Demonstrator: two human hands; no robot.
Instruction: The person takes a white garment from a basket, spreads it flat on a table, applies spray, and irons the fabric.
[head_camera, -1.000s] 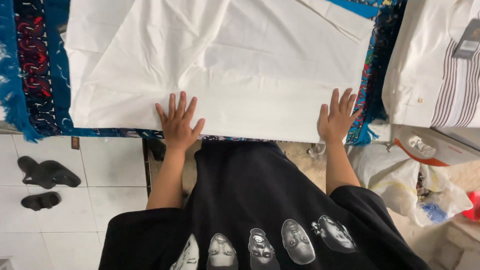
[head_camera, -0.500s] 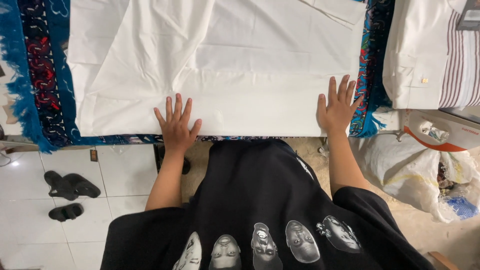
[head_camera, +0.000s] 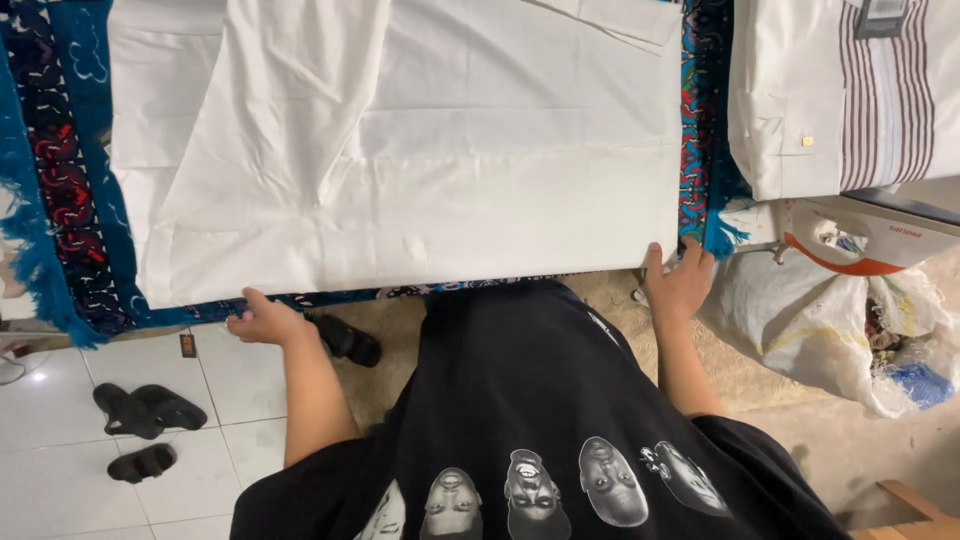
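Note:
A white cloth (head_camera: 420, 170) lies spread flat over a table covered with a blue patterned rug (head_camera: 70, 200). My left hand (head_camera: 262, 320) grips the near edge of the cloth at its left corner, fingers tucked under the hem. My right hand (head_camera: 682, 282) holds the near right corner of the cloth, thumb on top and fingers curled beneath the edge. Both hands sit at the table's front edge, about a cloth's width apart. I wear a black shirt with printed faces.
A folded white garment with brown stripes (head_camera: 850, 90) lies on a surface at the right. Below it sit a white-and-orange iron (head_camera: 870, 240) and a stuffed plastic bag (head_camera: 830, 320). Black sandals (head_camera: 140, 410) and another sandal (head_camera: 345, 338) lie on the tiled floor.
Both hands lay flat on top of the cloth with fingers spread; they have slid down to the near edge and now grip its two corners.

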